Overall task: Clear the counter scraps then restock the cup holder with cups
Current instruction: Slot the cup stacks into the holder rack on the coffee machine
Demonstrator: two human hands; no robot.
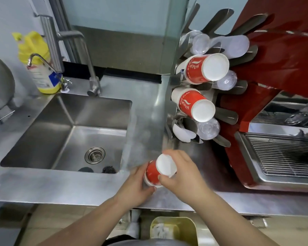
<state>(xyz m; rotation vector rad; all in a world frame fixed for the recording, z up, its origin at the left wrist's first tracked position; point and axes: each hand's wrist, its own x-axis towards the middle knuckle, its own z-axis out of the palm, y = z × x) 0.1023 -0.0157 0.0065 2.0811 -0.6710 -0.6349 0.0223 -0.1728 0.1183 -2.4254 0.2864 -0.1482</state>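
Observation:
A short stack of red and white paper cups [154,173] is held upside down over the steel counter [78,189], white bottom facing up. My left hand [135,185] grips the lower rim end of the stack. My right hand [181,171] grips the top cup near its white base. The metal cup holder [188,126] stands on the counter to the upper right. Two of its slots carry red paper cups [204,70], others carry clear plastic cups [208,128]. Its lowest left slot shows only a white cup bottom deep inside.
A steel sink [69,132] with drain lies to the left, taps and a yellow bottle [41,64] behind it. A red coffee machine [274,121] with a drip grate stands on the right. A yellow bin [174,229] sits below the counter edge.

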